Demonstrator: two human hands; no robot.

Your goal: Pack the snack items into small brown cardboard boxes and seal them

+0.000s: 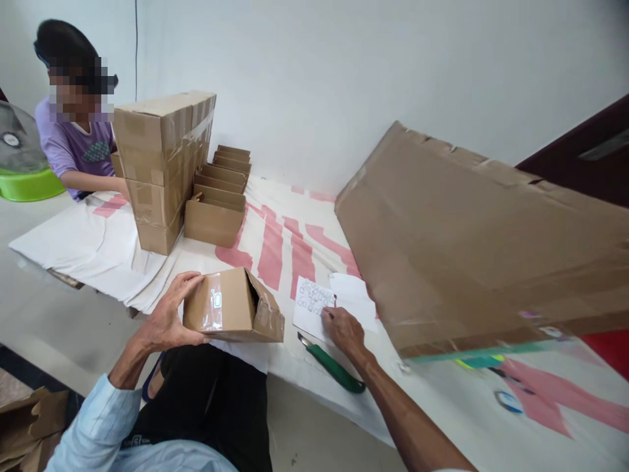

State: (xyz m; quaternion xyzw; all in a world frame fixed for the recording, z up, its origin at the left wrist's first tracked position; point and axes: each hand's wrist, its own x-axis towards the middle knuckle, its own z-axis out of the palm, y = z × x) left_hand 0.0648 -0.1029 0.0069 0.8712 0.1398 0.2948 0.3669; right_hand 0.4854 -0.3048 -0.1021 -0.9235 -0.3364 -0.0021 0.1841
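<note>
My left hand (170, 314) grips the near end of a small taped cardboard box (230, 307) resting on my lap, its far end flaps loose. To its right, my right hand (344, 330) rests on a white label sheet (312, 303) printed with small squares, its fingers pinching at the sheet's edge. A green-handled utility knife (334, 366) lies on the cloth just below that hand.
A large flattened cardboard sheet (472, 242) leans at the right. Stacked taped boxes (160, 164) and a row of open small boxes (219, 200) stand on the white-and-pink cloth (280, 249). Another person (73, 131) sits at far left by a green basin (29, 183).
</note>
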